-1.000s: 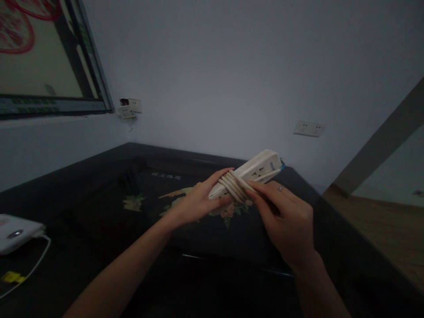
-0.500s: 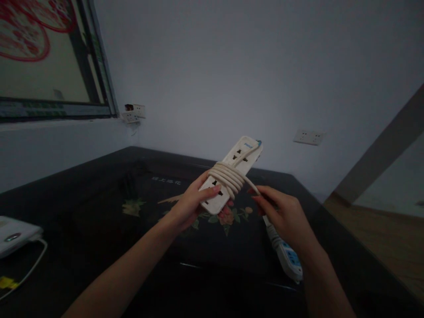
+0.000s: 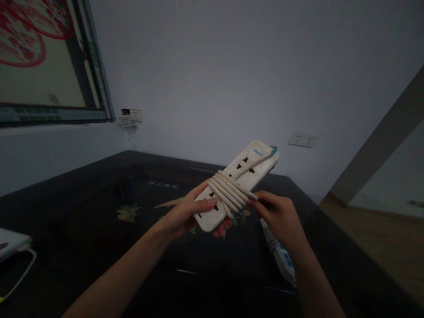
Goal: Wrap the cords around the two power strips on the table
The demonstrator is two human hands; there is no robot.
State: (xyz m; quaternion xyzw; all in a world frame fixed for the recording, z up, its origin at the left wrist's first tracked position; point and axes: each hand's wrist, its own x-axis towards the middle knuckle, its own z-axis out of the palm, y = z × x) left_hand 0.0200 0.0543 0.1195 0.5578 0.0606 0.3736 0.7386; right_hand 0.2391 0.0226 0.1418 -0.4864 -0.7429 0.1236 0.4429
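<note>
A white power strip (image 3: 251,176) is held tilted above the dark table, its upper end pointing to the right. My left hand (image 3: 190,210) grips its lower end, thumb on the socket face and fingers underneath. Several turns of the off-white power cord (image 3: 228,190) wrap around the strip's middle. My right hand (image 3: 273,212) pinches the cord close to the strip's right edge. Where the cord runs beyond those fingers is hidden. Below my right hand, a second power strip (image 3: 285,263) with blue sockets lies on the table, its own cord wound about it and partly covered by my wrist.
The glossy black table (image 3: 149,260) has a printed flower pattern. At the left edge lies a white device (image 3: 13,243) with a white cable (image 3: 24,274). Wall sockets (image 3: 303,140) sit behind on the right, and loose socket plates (image 3: 130,118) in the left corner.
The wrapped power strip has come closer and slightly lower, its upper end shifting right. My right hand has drawn the cord in against the strip's edge. The view has shifted slightly.
</note>
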